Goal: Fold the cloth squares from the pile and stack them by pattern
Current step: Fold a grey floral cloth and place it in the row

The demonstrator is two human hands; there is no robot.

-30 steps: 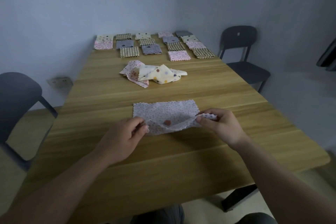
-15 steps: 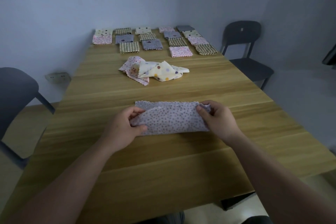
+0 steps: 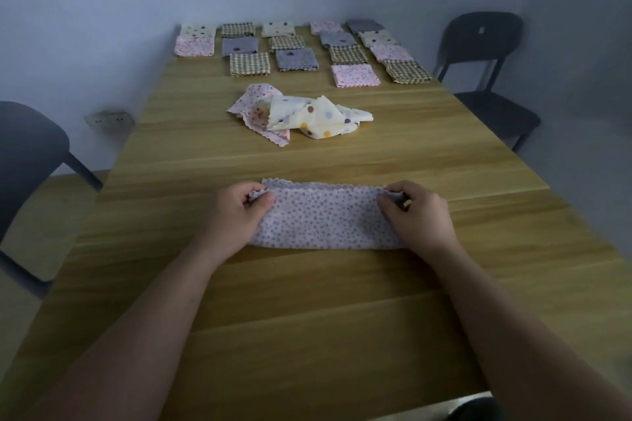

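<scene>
A pale lilac cloth with small dots (image 3: 325, 219) lies folded in half as a wide strip on the wooden table (image 3: 307, 301) in front of me. My left hand (image 3: 236, 215) pinches its left end and my right hand (image 3: 417, 215) pinches its right end, both near the far scalloped edge. Farther back lies the pile: a cream cloth with big coloured dots (image 3: 318, 116) crumpled over a pink floral cloth (image 3: 254, 106). At the table's far end sit several folded squares (image 3: 290, 51) in checked, grey, pink and cream patterns.
A dark chair (image 3: 485, 55) stands at the table's far right and another chair (image 3: 27, 154) at the left. A wall socket (image 3: 109, 120) sits low on the left wall. The wall runs close behind the folded squares.
Both hands lifted the cloth's near edge and carried it forward over the far edge, so the cloth now lies folded in half. My view has tilted down slightly.
</scene>
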